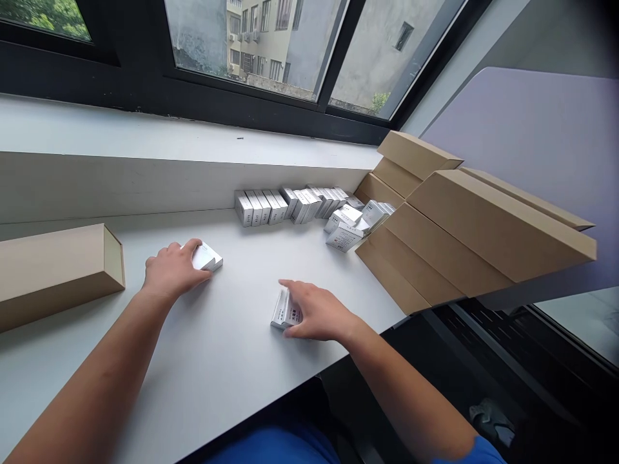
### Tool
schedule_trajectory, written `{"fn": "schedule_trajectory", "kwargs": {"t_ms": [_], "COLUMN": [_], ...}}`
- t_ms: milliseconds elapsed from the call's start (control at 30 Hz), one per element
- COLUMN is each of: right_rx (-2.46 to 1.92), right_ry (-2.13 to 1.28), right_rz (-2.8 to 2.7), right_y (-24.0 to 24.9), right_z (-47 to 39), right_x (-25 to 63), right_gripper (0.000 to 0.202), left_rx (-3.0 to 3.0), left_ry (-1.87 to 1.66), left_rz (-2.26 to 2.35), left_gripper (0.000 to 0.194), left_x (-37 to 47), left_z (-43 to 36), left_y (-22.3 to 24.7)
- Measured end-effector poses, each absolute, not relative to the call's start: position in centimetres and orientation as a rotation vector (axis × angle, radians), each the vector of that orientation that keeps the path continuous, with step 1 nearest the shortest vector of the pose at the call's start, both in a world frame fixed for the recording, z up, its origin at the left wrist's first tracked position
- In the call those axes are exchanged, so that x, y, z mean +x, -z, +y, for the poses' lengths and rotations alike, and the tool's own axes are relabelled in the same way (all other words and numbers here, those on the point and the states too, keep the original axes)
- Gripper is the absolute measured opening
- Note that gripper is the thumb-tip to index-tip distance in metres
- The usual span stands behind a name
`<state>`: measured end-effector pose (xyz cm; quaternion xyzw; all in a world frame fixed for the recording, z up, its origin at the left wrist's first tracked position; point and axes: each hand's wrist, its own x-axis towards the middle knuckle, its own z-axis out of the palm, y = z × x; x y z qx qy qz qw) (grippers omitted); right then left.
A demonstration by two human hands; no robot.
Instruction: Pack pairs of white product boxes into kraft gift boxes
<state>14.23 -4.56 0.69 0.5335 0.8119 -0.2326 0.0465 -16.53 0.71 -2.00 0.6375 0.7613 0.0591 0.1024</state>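
Note:
My left hand [173,269] is closed around small white cartons [206,258] at the left middle of the white table, thumb on the near side and fingers on the far side. Nearer the front edge, my right hand [316,310] grips another pair of small white printed cartons [285,310] between thumb and fingers. The palms hide part of both groups. Beyond the hands, a row of similar cartons [271,207] stands along the back wall, and a looser heap of them [344,236] lies tilted to its right.
A long brown cardboard box [53,267] lies at the left. Several brown cardboard boxes [483,225] lean at the right, overhanging the table's edge. Behind the table [232,386] are a raised white sill [145,138] and a dark-framed window [256,96]. A lilac panel [532,129] rises at right.

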Motion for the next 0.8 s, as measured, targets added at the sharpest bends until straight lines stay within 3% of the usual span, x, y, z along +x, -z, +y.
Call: {"fn": "schedule_trajectory", "kwargs": {"t_ms": [67, 233, 400, 500, 567, 667, 733, 800], "right_rx": [1.590, 1.334, 1.165, 1.124, 1.143, 1.154, 1.138, 1.194], "right_ry": [0.641, 0.628, 0.586, 0.589, 0.610, 0.638, 0.634, 0.564], "right_rz": [2.485, 2.554, 2.607, 2.662, 2.755, 2.945, 3.048, 3.168], "right_y": [-0.1, 0.2, 0.1, 0.6, 1.3, 2.0, 1.5, -0.6], "right_z": [-4.7, -4.9, -5.5, -6.0, -6.4, -6.5, -6.1, -5.3], "right_x": [13.6, 13.5, 14.2, 14.5, 14.6, 15.1, 16.0, 17.9], "right_gripper": [0.092, 0.050, 0.043, 0.039, 0.044, 0.072, 0.089, 0.088], "left_rx": [1.881, 2.071, 2.277, 2.228, 2.238, 2.255, 2.225, 2.191], "left_ry": [-0.136, -0.235, -0.180, -0.090, -0.060, -0.031, -0.005, 0.006], "left_rz": [2.213, 2.069, 1.905, 1.910, 1.928, 1.938, 1.937, 1.932], "left_gripper": [0.074, 0.071, 0.048, 0.045, 0.052, 0.061, 0.058, 0.052], "left_x": [-16.3, -15.0, -13.9, -13.8, -13.8, -13.8, -13.9, -13.8], "left_z": [0.6, 0.5, 0.9, 1.1, 1.1, 1.2, 1.3, 1.3], "left_y": [1.9, 2.6, 2.9, 2.7, 2.7, 2.9, 2.9, 2.7]}}
